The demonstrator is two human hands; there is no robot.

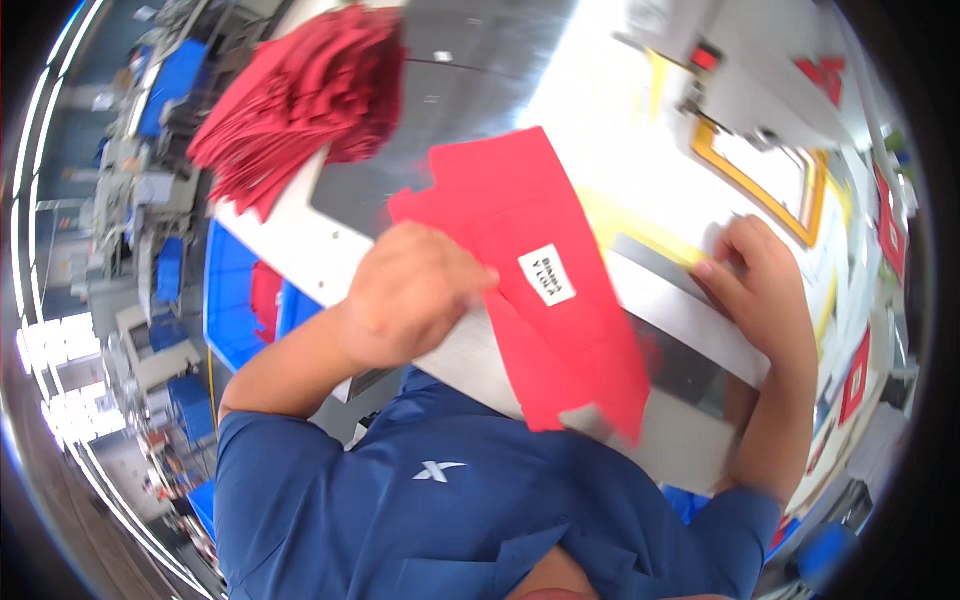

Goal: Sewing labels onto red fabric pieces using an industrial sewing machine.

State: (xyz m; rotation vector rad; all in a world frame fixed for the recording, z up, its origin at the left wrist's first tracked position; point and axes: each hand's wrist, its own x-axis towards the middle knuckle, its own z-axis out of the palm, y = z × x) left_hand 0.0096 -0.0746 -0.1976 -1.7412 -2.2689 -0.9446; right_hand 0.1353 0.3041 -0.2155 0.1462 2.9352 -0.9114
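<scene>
A flat red fabric piece (495, 215) with notched edges and a small white printed label (547, 275) hangs at a slant in front of my body, above the table edge. My left hand (415, 290), blurred by motion, is closed on its left side. Part of the piece's lower end is folded, showing a greyish patch. My right hand (760, 275) is to the right, apart from the fabric. Its fingers are loosely curled and its thumb stands apart from them, close to a yellow strip (650, 235) on the table. I see nothing in it.
A thick stack of red fabric pieces (320, 95) lies at the far left of the table. Below it, a blue bin (230, 290) contains red material. A white sewing machine (780, 70) and a yellow-edged frame (705, 150) stand at the far right.
</scene>
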